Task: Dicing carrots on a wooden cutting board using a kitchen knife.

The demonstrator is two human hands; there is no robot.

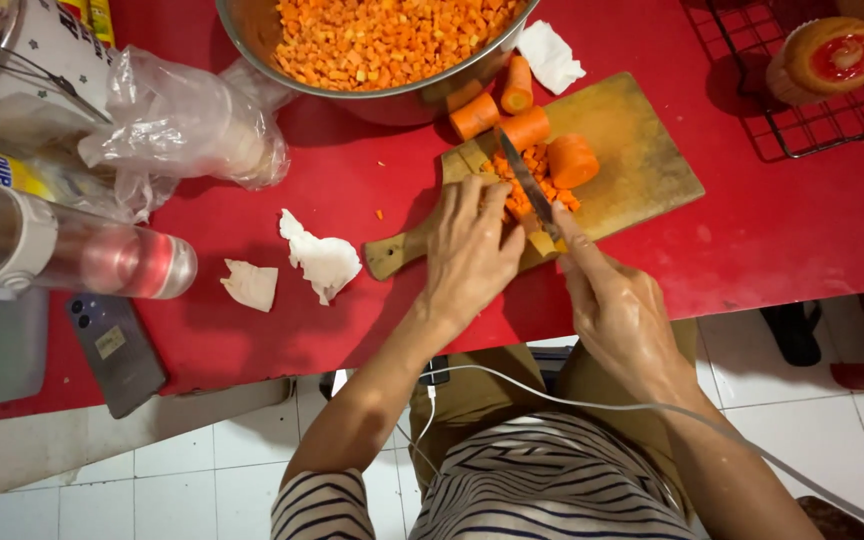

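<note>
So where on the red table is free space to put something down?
Bare red table lies right of the cutting board, below the wire rack. A smaller patch sits between the plastic bag and the board. Crowded: around the bowl, where carrot chunks lie, and the left edge by the bottle.
</note>
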